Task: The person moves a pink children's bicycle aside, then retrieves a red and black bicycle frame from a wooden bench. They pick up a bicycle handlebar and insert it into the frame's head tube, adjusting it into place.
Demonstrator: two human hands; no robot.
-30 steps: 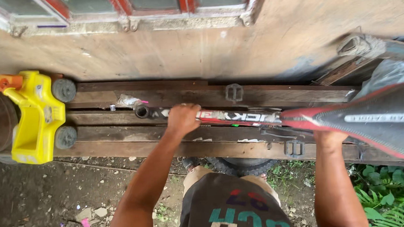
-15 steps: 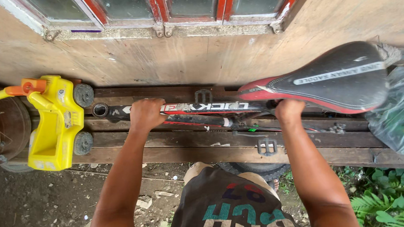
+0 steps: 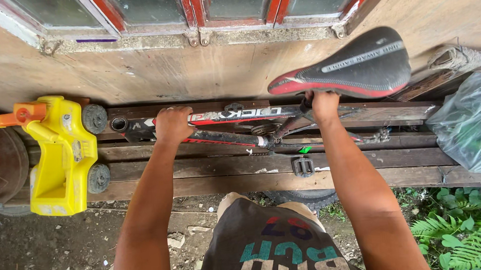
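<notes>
Bike frame (image 3: 234,116), red, black and white, lies lengthwise along a stack of dark planks (image 3: 198,168) at the foot of a tan wall (image 3: 192,71), seen from above. Both of the person's hands are on it, so it looks already gripped and steadied against the planks; whether it is being lifted or set down cannot be told. A tyre (image 3: 297,195) shows just below the near plank edge, and a pedal (image 3: 303,166) rests over the planks.

Left hand (image 3: 173,124) is clenched over the top tube near the frame's left end, knuckles up, forearm running straight out from the body. Right hand (image 3: 324,103) is closed around the post just under the black and red saddle (image 3: 347,64), which rises toward the camera. Both arms are extended forward and spread apart.

To the far left a yellow toy car (image 3: 58,154) with an orange handle stands on its end on the planks. At right sits a clear plastic bag (image 3: 471,126), with green ferns (image 3: 463,232) near the lower right corner. Red-framed windows (image 3: 210,6) run along the top.
</notes>
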